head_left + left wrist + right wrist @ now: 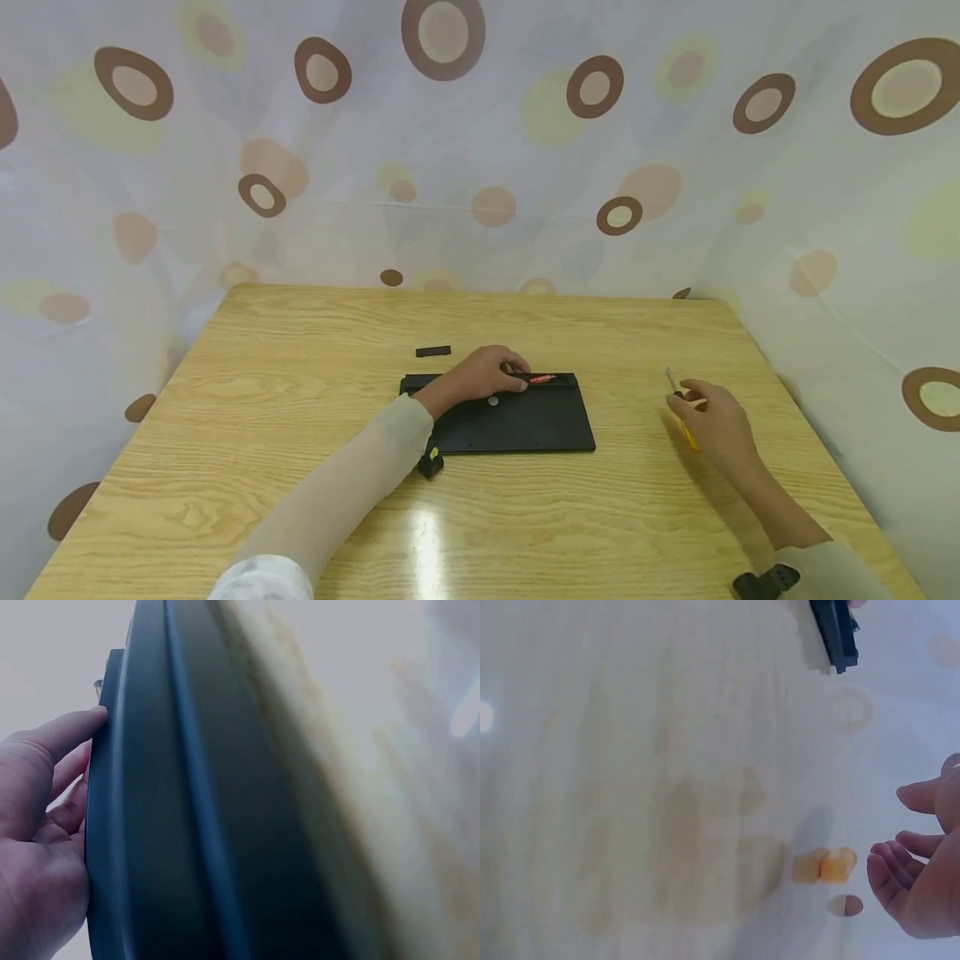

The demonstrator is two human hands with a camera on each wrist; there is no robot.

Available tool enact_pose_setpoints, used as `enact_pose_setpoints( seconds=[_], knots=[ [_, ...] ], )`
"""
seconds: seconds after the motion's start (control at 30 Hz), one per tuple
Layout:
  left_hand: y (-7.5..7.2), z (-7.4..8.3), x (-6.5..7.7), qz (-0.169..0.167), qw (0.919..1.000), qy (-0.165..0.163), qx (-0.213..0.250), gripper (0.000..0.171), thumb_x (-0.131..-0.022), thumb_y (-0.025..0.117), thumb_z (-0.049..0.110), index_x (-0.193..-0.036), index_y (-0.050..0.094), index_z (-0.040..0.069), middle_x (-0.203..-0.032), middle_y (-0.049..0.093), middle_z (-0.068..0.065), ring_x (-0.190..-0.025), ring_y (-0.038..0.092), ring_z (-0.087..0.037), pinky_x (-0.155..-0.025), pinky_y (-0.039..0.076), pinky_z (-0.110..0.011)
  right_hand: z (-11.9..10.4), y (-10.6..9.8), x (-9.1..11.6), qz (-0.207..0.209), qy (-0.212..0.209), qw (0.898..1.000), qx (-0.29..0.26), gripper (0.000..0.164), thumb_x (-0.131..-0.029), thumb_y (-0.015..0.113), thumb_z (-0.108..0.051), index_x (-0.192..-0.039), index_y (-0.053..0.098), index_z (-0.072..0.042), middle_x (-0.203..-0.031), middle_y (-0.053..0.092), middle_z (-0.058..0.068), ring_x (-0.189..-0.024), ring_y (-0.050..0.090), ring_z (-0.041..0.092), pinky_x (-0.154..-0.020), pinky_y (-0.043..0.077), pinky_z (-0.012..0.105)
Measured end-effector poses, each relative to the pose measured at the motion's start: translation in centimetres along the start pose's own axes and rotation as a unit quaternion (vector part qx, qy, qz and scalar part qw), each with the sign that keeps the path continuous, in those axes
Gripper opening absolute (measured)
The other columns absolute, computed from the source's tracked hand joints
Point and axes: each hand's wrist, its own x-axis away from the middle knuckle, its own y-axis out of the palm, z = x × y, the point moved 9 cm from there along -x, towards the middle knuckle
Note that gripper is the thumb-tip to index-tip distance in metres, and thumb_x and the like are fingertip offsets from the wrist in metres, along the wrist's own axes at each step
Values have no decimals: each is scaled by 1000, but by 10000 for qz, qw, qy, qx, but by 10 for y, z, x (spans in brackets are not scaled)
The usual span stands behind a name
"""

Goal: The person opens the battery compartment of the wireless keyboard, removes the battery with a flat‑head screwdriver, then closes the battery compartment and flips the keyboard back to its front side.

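A black keyboard lies underside up, with a red battery in the slot along its far edge. My left hand holds the keyboard at that edge, thumb on top beside the battery and fingers curled; the fingertips are partly hidden. In the left wrist view the thumb touches the black housing. On the right, a screwdriver with a yellow handle lies under my right hand. The right wrist view shows that hand loosely bent, thumb apart from fingers, beside the orange-looking handle.
A small black cover lies on the wooden table beyond the keyboard's far left corner. A patterned curtain hangs behind the table and along both sides.
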Motion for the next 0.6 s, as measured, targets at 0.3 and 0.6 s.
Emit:
enact_pose_setpoints(
  seconds=[0.3, 0.6],
  knots=[
    [1, 0, -1, -3, 10000, -2, -61, 28, -98, 68, 30, -125, 69, 20, -127, 63, 1, -114, 60, -18, -93, 52, -38, -37, 46, -30, -786, -268, 9910, -1052, 57, -104, 56, -38, -146, 48, 1, -135, 53, 24, -113, 59, 36, -79, 56, 32],
    [1, 1, -2, -5, 9998, 40, -213, 31, -99, 67, 31, -128, 68, 19, -127, 65, -1, -112, 61, -17, -94, 52, -38, -69, 88, -47, -1322, -264, 9735, -1848, 50, -101, 65, -26, -143, 53, -2, -136, 57, 24, -104, 64, 31, -74, 54, 33]
  ],
)
